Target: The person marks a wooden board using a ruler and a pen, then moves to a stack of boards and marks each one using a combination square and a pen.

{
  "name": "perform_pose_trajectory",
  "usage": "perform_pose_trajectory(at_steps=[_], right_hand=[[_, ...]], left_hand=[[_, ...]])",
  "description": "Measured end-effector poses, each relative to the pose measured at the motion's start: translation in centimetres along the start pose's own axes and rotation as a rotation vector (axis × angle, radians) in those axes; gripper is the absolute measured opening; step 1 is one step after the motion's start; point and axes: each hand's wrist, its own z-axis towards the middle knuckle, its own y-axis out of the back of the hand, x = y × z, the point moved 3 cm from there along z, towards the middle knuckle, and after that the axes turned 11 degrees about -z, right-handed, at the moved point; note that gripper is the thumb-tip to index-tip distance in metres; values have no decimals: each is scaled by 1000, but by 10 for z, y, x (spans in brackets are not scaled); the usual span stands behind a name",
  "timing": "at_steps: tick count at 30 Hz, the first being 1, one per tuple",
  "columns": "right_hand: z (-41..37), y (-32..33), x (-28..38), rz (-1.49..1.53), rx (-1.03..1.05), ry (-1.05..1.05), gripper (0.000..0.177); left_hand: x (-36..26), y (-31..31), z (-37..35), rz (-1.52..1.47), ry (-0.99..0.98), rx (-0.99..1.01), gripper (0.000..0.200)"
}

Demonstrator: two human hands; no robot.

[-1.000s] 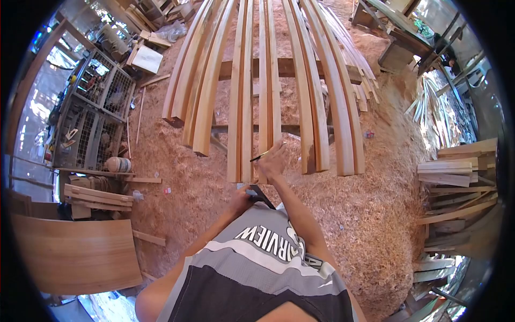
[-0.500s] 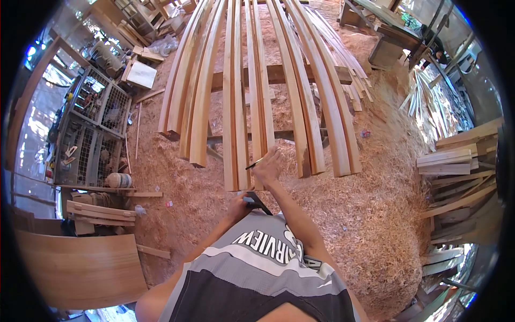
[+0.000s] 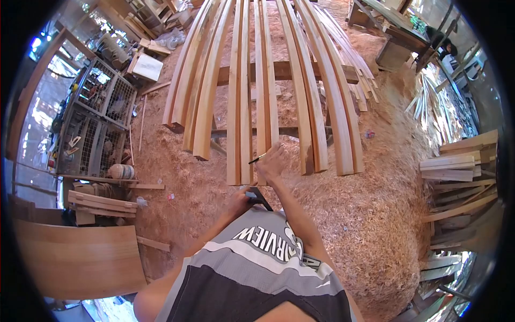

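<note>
Long wooden strips [image 3: 234, 107] lie side by side on a wooden crossbeam [image 3: 282, 71], their ends toward me. My right hand [image 3: 272, 162] is at the end of a middle strip [image 3: 263, 118], its fingers closed around a thin dark pencil-like tool [image 3: 257, 159] that points left. Just below the strip ends, close to my shirt, my left hand [image 3: 239, 201] is wrapped round a dark flat tool [image 3: 259, 198], whose exact kind I cannot make out.
Shavings [image 3: 354, 231] cover the floor. A mesh-door cabinet [image 3: 102, 96] and a curved wooden panel [image 3: 80, 260] are on the left. Stacked boards [image 3: 450, 166] stand on the right. Another person [image 3: 442, 45] is partly visible at the upper right.
The view has shifted slightly, so the strips and surroundings appear a little further right. Both hands keep their holds, with my right hand still at the strip end.
</note>
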Motion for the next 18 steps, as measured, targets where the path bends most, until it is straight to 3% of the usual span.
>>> perform_pose_trajectory(at_steps=[1, 5, 8, 10, 13, 18], right_hand=[[1, -2, 0, 61, 4, -4, 112], [0, 3, 0, 56, 34, -28, 109], [0, 2, -2, 161, -87, 1, 109], [-1, 17, 3, 119, 60, -26, 109], [-2, 18, 3, 172, 25, -4, 113], [0, 15, 1, 90, 82, -30, 113]], left_hand=[[-5, 3, 0, 41, -90, -12, 25], [-1, 5, -3, 13, -136, -27, 20], [21, 1, -8, 4, -154, -78, 20], [21, 4, -7, -33, -137, -85, 19], [33, 1, -9, 102, -146, -65, 18], [3, 5, -8, 127, -108, -50, 14]])
